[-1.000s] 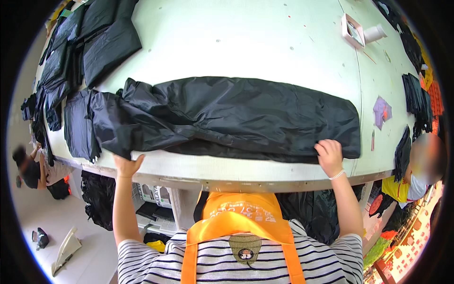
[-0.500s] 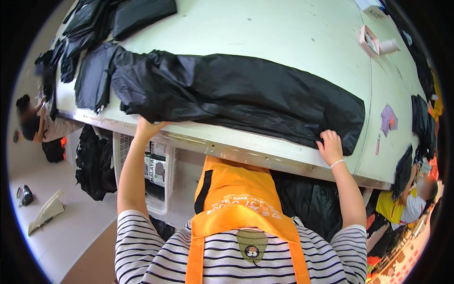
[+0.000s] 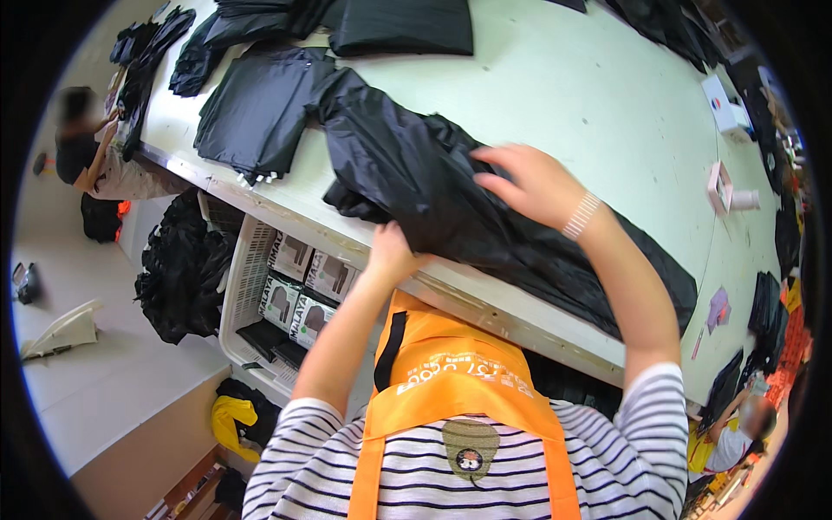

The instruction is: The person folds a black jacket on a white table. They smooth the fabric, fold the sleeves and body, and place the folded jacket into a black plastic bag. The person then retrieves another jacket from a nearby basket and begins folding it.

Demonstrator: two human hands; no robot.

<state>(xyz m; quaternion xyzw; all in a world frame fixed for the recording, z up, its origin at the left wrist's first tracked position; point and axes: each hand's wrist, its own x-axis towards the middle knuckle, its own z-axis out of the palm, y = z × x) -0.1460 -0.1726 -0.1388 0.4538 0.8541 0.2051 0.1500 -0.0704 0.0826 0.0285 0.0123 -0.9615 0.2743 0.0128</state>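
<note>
A long black, slightly shiny cloth piece (image 3: 451, 186), possibly a garment, lies slantwise on the pale table, bunched at its left end and flatter towards the right. My left hand (image 3: 394, 253) grips its near edge at the table's front, some fingers hidden by the cloth. My right hand (image 3: 533, 182) is over the cloth's far edge, thumb and fingers apart, slightly blurred; whether it touches the cloth is unclear. Touching the cloth's left end is a flat stack of folded black pieces (image 3: 260, 108).
More folded black cloth (image 3: 403, 26) lies along the table's (image 3: 589, 87) far left. A pink tray (image 3: 719, 188) and a purple scrap (image 3: 718, 308) are at the right. Below the edge stands a white basket (image 3: 232, 299) of packets. Two people (image 3: 82, 143) work farther off, one on each side.
My right hand has left the cloth's right end and moved left to its far edge. The left hand still holds the near edge. The view has turned and shifted left.
</note>
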